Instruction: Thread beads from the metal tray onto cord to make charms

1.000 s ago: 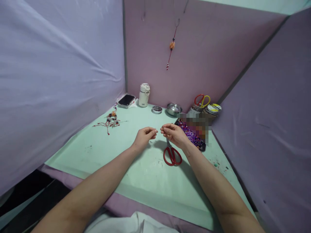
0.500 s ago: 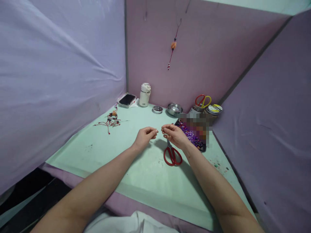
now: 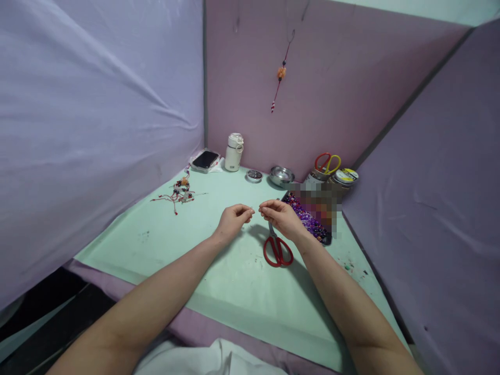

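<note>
- Left hand, right hand: fingertips pinched narrow, hands slightly apart; anything held too small to tell.
- Red scissors partly behind right hand, inside green tabletop's near edge.
- Bead tray beside right hand.
- Jar lid: print unreadable.

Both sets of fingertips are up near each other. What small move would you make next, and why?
I'd probably ease the left hand slightly toward the right hand, staying level. Both hands look pinched, with only a narrow gap between their fingertips, and the red-handled scissors lie just below the right hand, so dipping looks riskier. Whatever they pinch is too small to make out.
</note>
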Tool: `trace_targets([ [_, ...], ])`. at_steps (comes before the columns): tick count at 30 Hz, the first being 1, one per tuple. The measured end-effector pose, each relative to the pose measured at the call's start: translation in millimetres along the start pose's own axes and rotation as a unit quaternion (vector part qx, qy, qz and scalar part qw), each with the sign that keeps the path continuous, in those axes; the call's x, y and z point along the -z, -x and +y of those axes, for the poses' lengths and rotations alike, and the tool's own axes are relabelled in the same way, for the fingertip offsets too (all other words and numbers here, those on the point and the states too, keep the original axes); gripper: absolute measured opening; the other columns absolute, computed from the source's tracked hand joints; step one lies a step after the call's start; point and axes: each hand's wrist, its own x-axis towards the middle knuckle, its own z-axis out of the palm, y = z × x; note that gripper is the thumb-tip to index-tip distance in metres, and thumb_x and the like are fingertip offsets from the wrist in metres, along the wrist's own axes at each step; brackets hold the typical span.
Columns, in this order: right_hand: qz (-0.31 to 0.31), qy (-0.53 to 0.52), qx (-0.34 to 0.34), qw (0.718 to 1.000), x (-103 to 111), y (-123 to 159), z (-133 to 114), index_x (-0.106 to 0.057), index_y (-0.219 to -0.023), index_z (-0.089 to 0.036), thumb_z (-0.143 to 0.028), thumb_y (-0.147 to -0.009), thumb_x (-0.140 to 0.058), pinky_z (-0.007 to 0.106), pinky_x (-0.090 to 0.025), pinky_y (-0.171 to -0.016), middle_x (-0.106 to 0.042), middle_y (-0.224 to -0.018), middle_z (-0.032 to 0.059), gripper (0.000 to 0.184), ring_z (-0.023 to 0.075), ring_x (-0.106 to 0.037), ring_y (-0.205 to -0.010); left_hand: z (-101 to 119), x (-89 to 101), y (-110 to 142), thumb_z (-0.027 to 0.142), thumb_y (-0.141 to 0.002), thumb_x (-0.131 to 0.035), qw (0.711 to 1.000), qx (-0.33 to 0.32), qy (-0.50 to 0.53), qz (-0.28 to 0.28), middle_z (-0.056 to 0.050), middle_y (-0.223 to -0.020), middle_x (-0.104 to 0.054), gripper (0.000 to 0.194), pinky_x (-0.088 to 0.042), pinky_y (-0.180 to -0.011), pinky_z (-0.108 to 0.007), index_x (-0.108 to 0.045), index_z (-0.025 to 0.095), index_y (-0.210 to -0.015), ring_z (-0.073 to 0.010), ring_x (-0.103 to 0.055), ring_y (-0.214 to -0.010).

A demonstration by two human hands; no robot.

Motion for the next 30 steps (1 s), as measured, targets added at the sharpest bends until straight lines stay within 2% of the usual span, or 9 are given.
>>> trace_targets([
  [19,0.02,0.018,0.006,1.0,0.4,0.9,-2.1,-0.069,-0.078,-0.021,-0.035,-0.062,-0.078,0.029,-0.044,-0.067,-0.068,-0.078,0.003,0.023,0.0137,-0.057,-0.071,-2.6,0.8,-0.9,0.047,-0.068,-0.066,1.0,-0.006,-0.018,0.002,-0.004,-0.066,-0.062,0.032,-0.046,-0.067,-0.031,-0.067,0.015,-0.075,-0.0146,-0.056,-0.063],
  [30,0.016,0.079,0.03,0.996,0.5,1.4,-1.1,-0.07,-0.08,-0.022,-0.039,-0.066,-0.074,0.029,-0.044,-0.067,-0.068,-0.078,0.0028,0.022,0.0143,-0.057,-0.071,0.2,0.4,-0.2,0.045,-0.069,-0.065,0.999,-0.012,-0.032,0.001,-0.004,-0.066,-0.063,0.03,-0.045,-0.066,-0.03,-0.067,0.016,-0.073,-0.0147,-0.056,-0.062],
])
